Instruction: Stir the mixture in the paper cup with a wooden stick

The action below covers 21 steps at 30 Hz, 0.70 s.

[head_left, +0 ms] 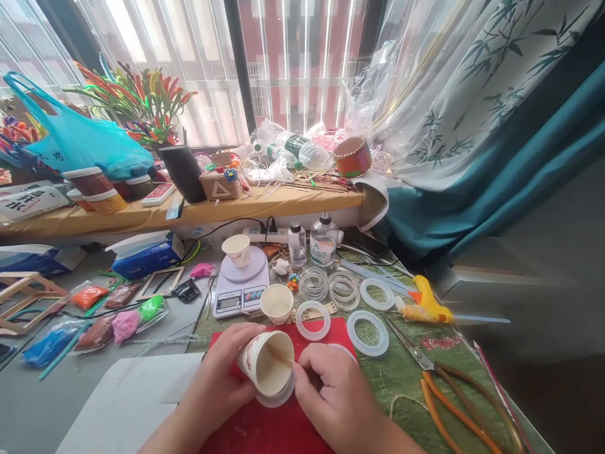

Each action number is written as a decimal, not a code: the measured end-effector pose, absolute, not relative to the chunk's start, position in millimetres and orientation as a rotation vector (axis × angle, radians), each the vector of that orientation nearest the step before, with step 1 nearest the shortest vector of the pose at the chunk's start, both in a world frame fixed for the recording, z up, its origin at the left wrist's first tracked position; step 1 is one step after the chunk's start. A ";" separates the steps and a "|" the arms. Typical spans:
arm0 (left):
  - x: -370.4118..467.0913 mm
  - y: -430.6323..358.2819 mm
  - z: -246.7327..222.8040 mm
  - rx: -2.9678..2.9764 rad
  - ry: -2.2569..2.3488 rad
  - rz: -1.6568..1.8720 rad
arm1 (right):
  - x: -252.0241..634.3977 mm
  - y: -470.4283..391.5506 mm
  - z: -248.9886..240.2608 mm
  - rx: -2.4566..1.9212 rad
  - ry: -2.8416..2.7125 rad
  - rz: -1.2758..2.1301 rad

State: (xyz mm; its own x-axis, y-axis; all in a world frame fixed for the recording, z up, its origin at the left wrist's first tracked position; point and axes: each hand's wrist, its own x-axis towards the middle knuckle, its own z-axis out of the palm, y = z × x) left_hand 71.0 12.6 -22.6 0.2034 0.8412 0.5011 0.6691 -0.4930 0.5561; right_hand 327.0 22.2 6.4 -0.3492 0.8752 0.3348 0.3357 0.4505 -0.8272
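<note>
My left hand (227, 369) is wrapped round a paper cup (253, 359), which tilts so its opening faces me. Between the fingertips of my right hand (331, 384) is a thin wooden stick (282, 357) that reaches into the cup. Pale material seems to lie inside; its amount is hard to tell. Beneath the cup, a translucent ring mold (276, 398) shows partly above the red sheet (265, 432). Another ring mold lies partly hidden behind my right hand. Just beyond the hands stands a second paper cup (276, 304).
A white scale (242, 287) bears another cup (236, 251). Clear bottles (323, 243) stand behind several ring molds (367, 333). On the right lie a yellow glue gun (428, 301) and orange-handled shears (454, 403). Colored clay packets (125, 325) are at left, below a cluttered wooden ledge (283, 197).
</note>
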 end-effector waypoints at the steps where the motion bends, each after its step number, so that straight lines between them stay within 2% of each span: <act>1: 71.9 13.5 -20.4 2.267 1.434 1.171 | 327.3 22.6 6.7 -1.002 -1.894 0.859; 16: 73.4 16.3 -13.0 2.277 1.343 1.109 | 327.0 22.6 5.5 -1.008 -1.970 0.522; 21: 70.8 14.7 -16.2 2.280 1.382 1.096 | 327.4 23.0 6.1 -0.968 -1.986 0.508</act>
State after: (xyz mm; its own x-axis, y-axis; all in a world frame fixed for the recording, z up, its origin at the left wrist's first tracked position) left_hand 70.8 14.7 -16.2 0.2634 0.8432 0.4686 0.6483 -0.5144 0.5613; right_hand 327.4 23.0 6.1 -0.3419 0.7857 0.5155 0.4416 0.6185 -0.6499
